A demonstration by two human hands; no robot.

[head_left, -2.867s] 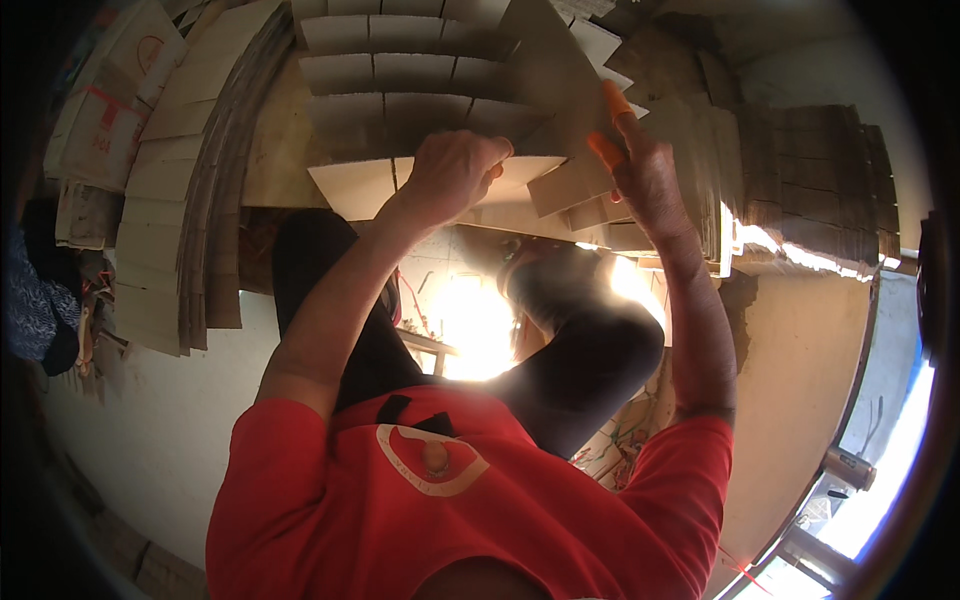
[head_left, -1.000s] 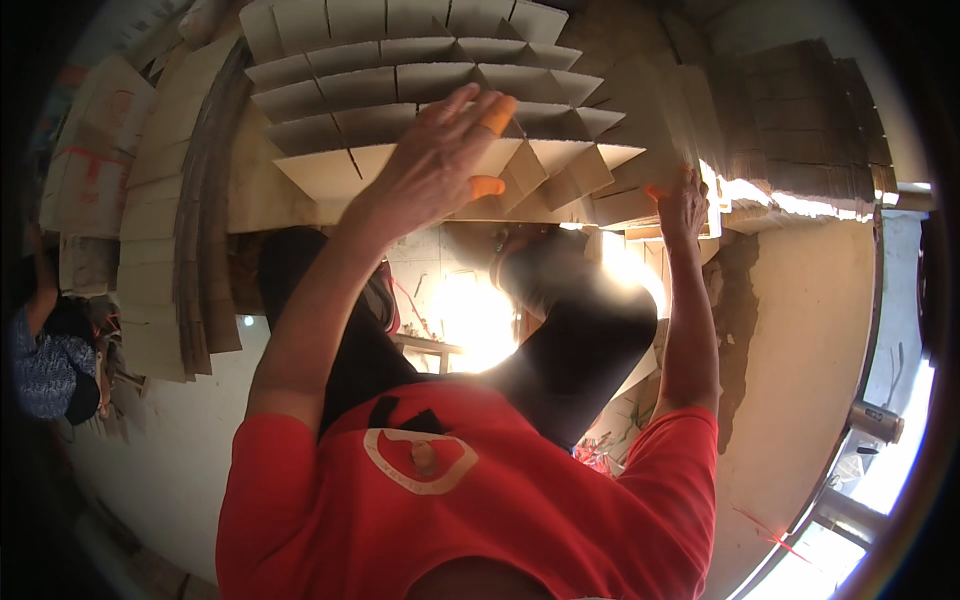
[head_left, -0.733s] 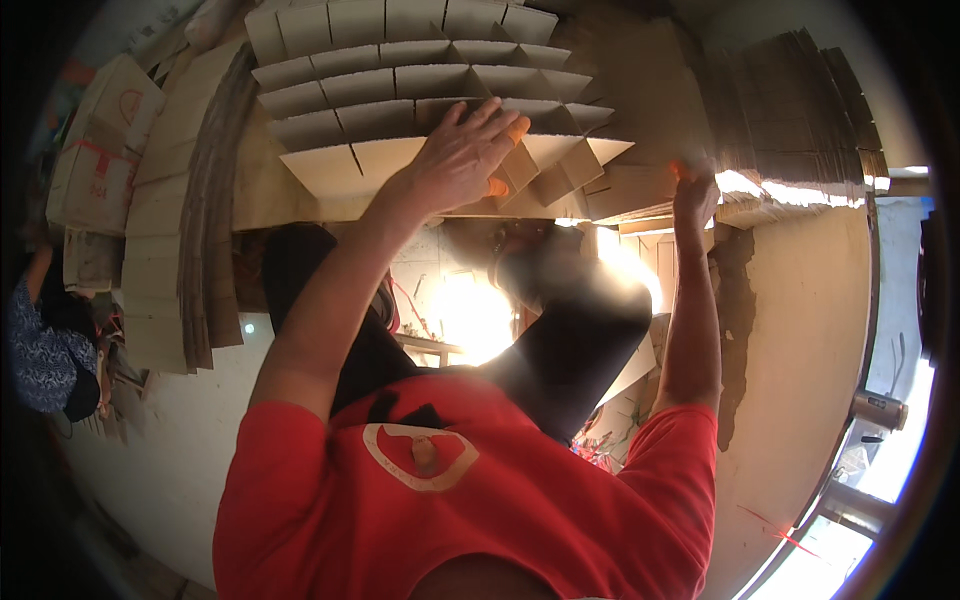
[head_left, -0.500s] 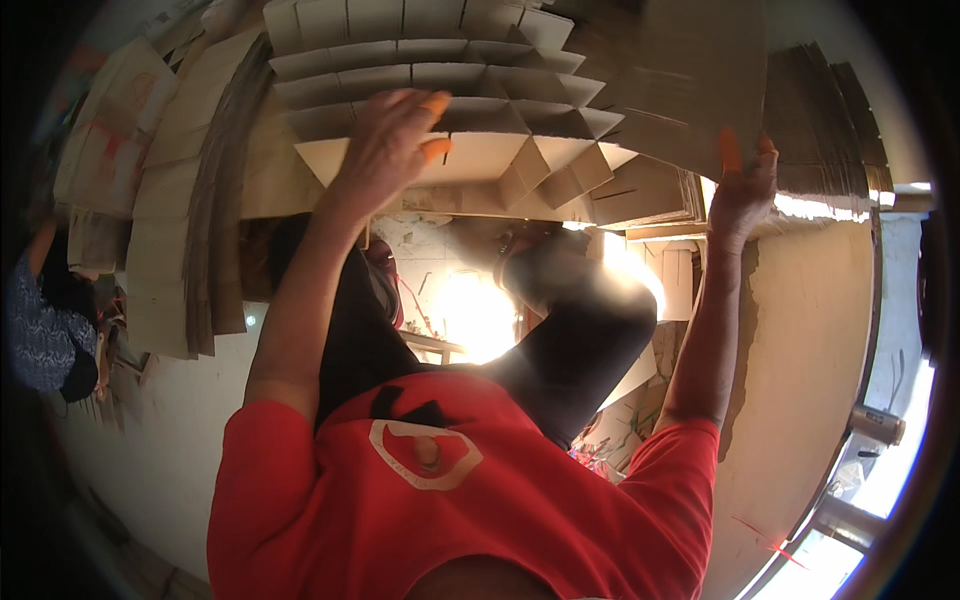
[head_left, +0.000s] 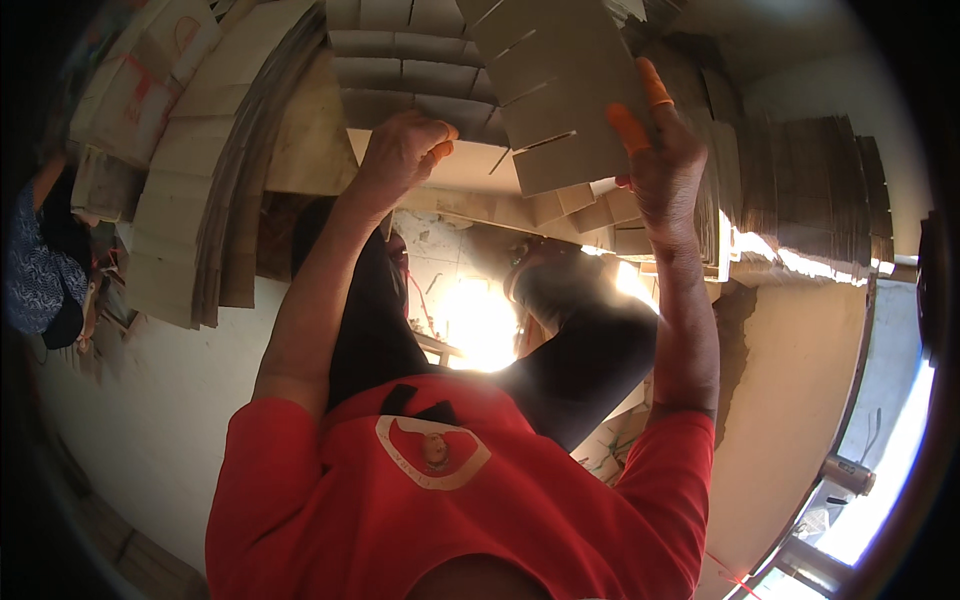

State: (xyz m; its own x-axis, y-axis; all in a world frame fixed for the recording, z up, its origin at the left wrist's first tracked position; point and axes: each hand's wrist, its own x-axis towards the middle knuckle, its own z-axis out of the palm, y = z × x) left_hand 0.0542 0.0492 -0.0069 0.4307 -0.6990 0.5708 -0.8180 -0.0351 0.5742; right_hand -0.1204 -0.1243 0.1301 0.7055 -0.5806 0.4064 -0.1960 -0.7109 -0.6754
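My right hand (head_left: 665, 165), with orange finger covers, grips a flat brown cardboard sheet (head_left: 565, 100) by its right side. Several slots run in from the sheet's left edge. This sheet is tilted over the right part of a cardboard divider grid (head_left: 430, 85), hiding much of it. At the front strip of that grid, my left hand (head_left: 405, 155) is closed, its orange-covered thumb and forefinger pinched at the strip's top edge. The lower edge of the held sheet comes close to the front strip's slot; whether they touch, I cannot tell.
Stacked cardboard sheets (head_left: 185, 220) stand at the left, and more stacks (head_left: 810, 190) at the right. A bundle of cardboard (head_left: 130, 100) lies farther left, near another person's patterned sleeve (head_left: 45, 260). Below the work, bright light falls between my legs.
My right hand has brought the slotted sheet leftward over the divider grid and tilted it. The left hand has lowered slightly, and its fingers have closed at the front strip.
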